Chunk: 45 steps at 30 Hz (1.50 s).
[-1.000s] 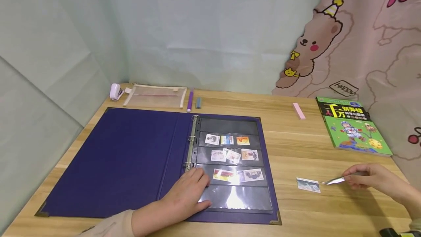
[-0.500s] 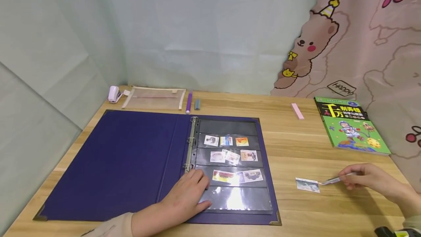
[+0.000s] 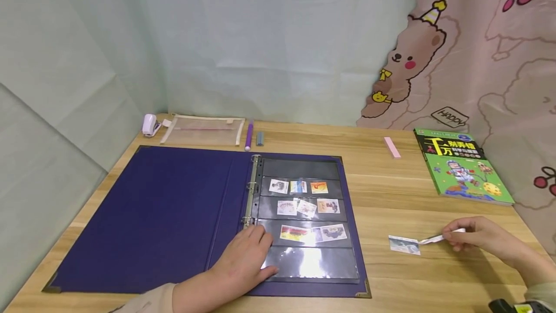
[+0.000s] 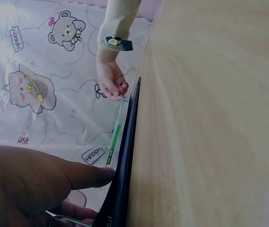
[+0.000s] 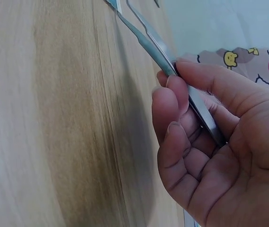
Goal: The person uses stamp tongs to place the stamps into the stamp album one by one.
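Observation:
A dark blue ring-binder stamp album (image 3: 165, 216) lies spread on the wooden table. Its black page (image 3: 299, 168) has clear strips holding several stamps. My left hand (image 3: 241, 262) rests on the lower left of that page, near the rings, fingers relaxed; in the left wrist view its thumb (image 4: 85, 175) lies along the album. To the right of the album, a grey-blue stamp (image 3: 404, 245) lies on the table. Thumb and fingers of my right hand (image 3: 473, 238) pinch metal tweezers (image 5: 156, 54), whose tips are right at the stamp's right edge.
Behind the album are a white stapler (image 3: 150, 124), a mesh zip pouch (image 3: 201, 132), a purple pen (image 3: 249, 135) and a small grey-blue block (image 3: 259, 138). A pink strip (image 3: 392, 148) and a green book (image 3: 462, 168) lie back right. Curtains (image 3: 260, 37) enclose the table.
My right hand has moved slightly left, bringing the tweezers' tips from just beside the stamp to its right edge. My left hand stays on the page.

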### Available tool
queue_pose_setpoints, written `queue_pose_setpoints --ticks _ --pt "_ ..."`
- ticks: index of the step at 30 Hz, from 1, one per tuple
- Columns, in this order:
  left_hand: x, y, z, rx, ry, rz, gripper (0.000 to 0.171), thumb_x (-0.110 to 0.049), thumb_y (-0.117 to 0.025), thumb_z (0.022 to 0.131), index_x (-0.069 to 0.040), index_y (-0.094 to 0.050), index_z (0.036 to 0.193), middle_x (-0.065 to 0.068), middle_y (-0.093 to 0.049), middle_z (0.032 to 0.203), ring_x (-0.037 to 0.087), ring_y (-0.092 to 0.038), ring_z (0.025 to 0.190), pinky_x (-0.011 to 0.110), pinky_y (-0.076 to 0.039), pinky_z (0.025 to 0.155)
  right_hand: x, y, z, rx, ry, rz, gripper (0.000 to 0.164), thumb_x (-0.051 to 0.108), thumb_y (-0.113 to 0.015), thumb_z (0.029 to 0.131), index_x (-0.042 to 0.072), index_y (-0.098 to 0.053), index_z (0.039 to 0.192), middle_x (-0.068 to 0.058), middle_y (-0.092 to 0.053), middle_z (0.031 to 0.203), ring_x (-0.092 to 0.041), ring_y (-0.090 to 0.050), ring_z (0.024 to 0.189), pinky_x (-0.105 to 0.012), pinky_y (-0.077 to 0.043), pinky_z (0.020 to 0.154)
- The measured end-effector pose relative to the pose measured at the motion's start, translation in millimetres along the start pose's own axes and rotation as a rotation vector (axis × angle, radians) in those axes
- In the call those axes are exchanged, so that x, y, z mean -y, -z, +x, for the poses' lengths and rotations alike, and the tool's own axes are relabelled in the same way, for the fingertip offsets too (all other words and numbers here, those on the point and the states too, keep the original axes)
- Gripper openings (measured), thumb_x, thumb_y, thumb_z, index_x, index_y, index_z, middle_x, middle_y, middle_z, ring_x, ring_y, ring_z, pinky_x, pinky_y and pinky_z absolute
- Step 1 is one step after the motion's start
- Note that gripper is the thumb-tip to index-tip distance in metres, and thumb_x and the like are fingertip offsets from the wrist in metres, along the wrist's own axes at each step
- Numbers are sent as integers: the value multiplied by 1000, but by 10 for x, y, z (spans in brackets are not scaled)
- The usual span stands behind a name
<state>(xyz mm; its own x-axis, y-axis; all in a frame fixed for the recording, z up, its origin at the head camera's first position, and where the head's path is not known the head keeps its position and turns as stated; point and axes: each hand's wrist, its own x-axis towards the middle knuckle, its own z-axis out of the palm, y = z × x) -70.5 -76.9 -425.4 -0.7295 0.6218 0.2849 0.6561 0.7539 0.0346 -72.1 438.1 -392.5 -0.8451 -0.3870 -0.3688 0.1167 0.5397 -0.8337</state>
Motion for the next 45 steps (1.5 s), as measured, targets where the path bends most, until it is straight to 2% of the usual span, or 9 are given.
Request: queue_pose_setpoints --ticks 6,15,19,26,30,36,45 --pt "10 -22 9 11 -6 5 51 -52 -70 65 -9 -55 88 -1 -46 79 15 -46 77 30 -42 74 -2 0 -5 24 19 37 26 9 -42 93 19 -66 100 12 -64 83 -4 -59 71 -25 -49 60" --pt "20 -48 4 -14 -22 -14 45 -49 -71 66 -11 -52 83 -2 -46 80 14 -44 77 29 -40 71 -30 -37 28 29 57 55 29 5 -40 94 17 -65 100 14 -63 85 -2 -59 72 -25 -50 62" --pt "27 -58 -17 -34 -26 -35 42 -46 -71 66 -13 -50 81 -4 -44 79 12 -44 76 28 -40 71 -26 -42 39 35 54 52 24 7 -40 94 12 -64 100 12 -62 84 -3 -59 73 -26 -50 62" --pt "53 -86 -26 9 -8 -76 41 -46 -69 69 -13 -50 85 -5 -44 80 12 -43 78 28 -39 72 -12 -68 60 28 66 25 21 7 -39 94 -3 -58 97 9 -60 80 -7 -58 69 -27 -48 58" --pt "64 -103 -27 0 -23 -94 38 -44 -69 70 -14 -51 85 -6 -44 80 11 -43 78 28 -39 74 -3 -88 69 5 83 -7 21 7 -40 94 -7 -55 95 10 -59 80 -7 -58 69 -27 -49 59" --pt "74 -113 -12 -30 -66 -107 32 -41 -69 70 -19 -49 79 -7 -41 79 9 -40 77 26 -36 73 16 -105 75 0 109 -3 19 5 -39 94 -5 -55 95 12 -58 81 -7 -58 72 -27 -51 64" --pt "67 -81 8 -11 -85 -74 33 -42 -68 71 -20 -47 81 -7 -42 80 11 -38 78 25 -30 71 58 -105 68 -21 170 -15 17 0 -38 93 -5 -54 95 10 -59 85 -7 -58 73 -27 -50 65"
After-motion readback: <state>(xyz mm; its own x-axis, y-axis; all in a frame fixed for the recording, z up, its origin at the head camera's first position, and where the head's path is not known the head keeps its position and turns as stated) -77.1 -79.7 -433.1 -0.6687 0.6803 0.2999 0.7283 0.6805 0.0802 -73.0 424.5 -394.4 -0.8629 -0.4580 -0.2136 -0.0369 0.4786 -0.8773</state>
